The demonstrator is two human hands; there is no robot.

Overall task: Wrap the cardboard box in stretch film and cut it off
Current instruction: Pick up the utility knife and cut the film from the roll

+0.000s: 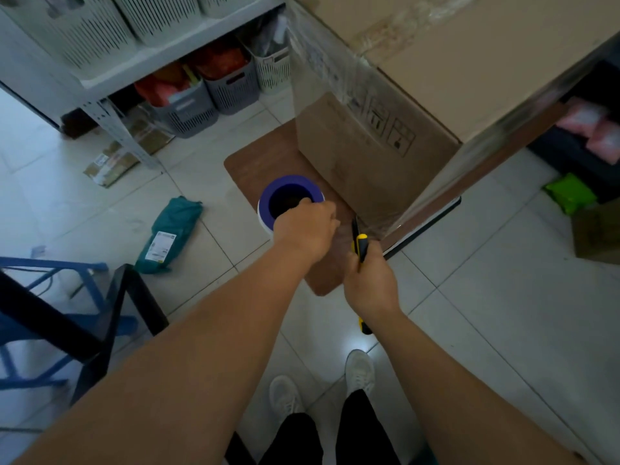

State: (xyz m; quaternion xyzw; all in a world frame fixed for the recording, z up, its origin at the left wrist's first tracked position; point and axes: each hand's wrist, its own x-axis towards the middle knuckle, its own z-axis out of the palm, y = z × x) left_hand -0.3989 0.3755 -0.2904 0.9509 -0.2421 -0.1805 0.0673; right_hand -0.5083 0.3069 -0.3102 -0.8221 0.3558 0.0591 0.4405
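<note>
The left hand (307, 226) is curled round the upper rim of the stretch film roll (288, 199), fingers hooked into its purple core, and holds it upright over a brown board (268, 156). The right hand (369, 283) is closed round a yellow and black utility knife (360, 245), blade end pointing up and away, its tip at the band of stretch film (469, 152) that runs taut from beside the roll up to the near corner of the cardboard box (369, 139). The box stands on the brown board, its upper part already under clear film (the printed handling symbols on its side show below it). On the tiled floor (503, 297) to the left lies a teal parcel (171, 233) with a label. Behind it a metal shelf (110, 125) carries grey baskets (231, 88). The person's white shoes (359, 370) show at the bottom edge.
</note>
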